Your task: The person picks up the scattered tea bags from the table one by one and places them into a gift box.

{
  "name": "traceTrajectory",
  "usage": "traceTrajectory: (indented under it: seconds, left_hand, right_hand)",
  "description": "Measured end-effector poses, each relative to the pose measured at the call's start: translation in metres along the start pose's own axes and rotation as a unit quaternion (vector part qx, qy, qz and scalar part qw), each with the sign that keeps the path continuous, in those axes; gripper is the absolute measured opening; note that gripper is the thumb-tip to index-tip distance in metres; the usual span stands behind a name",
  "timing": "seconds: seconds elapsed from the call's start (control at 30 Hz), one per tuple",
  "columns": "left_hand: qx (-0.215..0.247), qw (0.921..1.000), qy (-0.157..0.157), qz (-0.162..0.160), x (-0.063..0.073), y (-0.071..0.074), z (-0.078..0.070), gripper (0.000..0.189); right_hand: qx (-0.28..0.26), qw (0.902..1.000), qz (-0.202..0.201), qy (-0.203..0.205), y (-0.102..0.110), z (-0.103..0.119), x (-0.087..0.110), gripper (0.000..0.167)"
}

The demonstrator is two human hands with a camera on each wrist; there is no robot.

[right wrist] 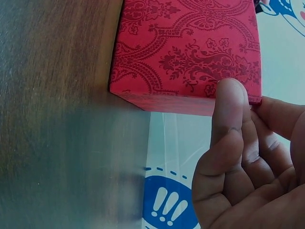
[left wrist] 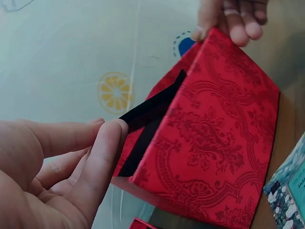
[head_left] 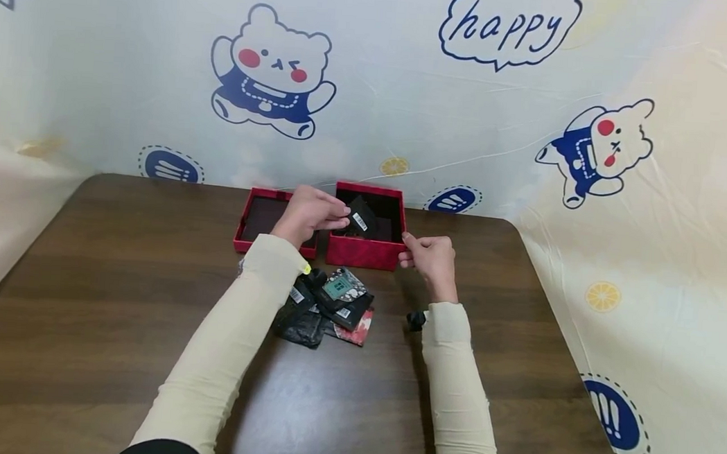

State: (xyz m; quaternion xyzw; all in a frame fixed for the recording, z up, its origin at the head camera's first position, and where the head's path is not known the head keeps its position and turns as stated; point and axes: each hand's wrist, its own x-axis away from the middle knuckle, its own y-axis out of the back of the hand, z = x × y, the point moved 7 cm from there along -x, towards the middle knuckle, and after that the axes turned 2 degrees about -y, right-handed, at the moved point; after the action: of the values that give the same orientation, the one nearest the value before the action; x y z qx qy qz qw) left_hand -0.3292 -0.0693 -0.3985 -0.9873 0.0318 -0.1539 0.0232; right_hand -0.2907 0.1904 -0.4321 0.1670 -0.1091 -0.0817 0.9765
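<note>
An open red box [head_left: 364, 253] with a dark floral pattern and black inside stands at the table's far edge. Thumb and fingers of my left hand [head_left: 311, 213] pinch a flat black packet [head_left: 362, 218] with a white barcode label, held over the box's opening. In the left wrist view the packet appears edge-on, its far end reaching into the box. At the box's front right corner, my right hand [head_left: 433, 260] grips the rim between thumb and fingers. The right wrist view has a fingertip [right wrist: 229, 93] against the patterned face.
Left of the box lies its red lid [head_left: 238, 237], dark inside up, partly behind my left hand. Several packets are heaped in front, including a patterned one with a green label [head_left: 337, 287] and a red one [head_left: 362, 327]. A printed cloth [head_left: 378, 82] hangs behind the table.
</note>
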Motion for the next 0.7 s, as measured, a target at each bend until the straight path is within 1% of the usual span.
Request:
traceTrajectory:
  seconds: [0.1,0.2,0.33,0.43,0.53,0.7]
  left_hand:
    - [-0.012,0.9999,0.000,-0.003,-0.003,-0.006,-0.002,0.023]
    - [-0.025,0.9996,-0.003,-0.015,-0.006,-0.011,-0.004,0.020]
    - [-0.042,0.9984,-0.017,-0.034,-0.012,-0.014,-0.006,0.014]
    - [-0.064,0.9968,-0.025,-0.042,-0.015,-0.015,-0.005,0.011]
    - [-0.104,0.9929,-0.031,-0.048,-0.014,-0.016,-0.005,0.010]
    - [-0.181,0.9816,-0.039,-0.049,-0.011,-0.020,-0.010,0.011]
  right_hand:
    - [0.004,1.0000,-0.001,-0.001,0.000,0.001,0.001,0.033]
    - [0.004,1.0000,-0.002,0.000,-0.001,0.001,0.001,0.033]
    - [0.001,1.0000,0.001,0.001,-0.001,0.000,-0.001,0.033]
    - [0.005,0.9999,0.003,-0.009,-0.001,-0.001,-0.002,0.033]
    - [0.008,0.9998,0.004,-0.015,-0.001,-0.002,-0.002,0.033]
    - [0.012,0.9999,0.001,-0.006,-0.001,0.000,-0.001,0.033]
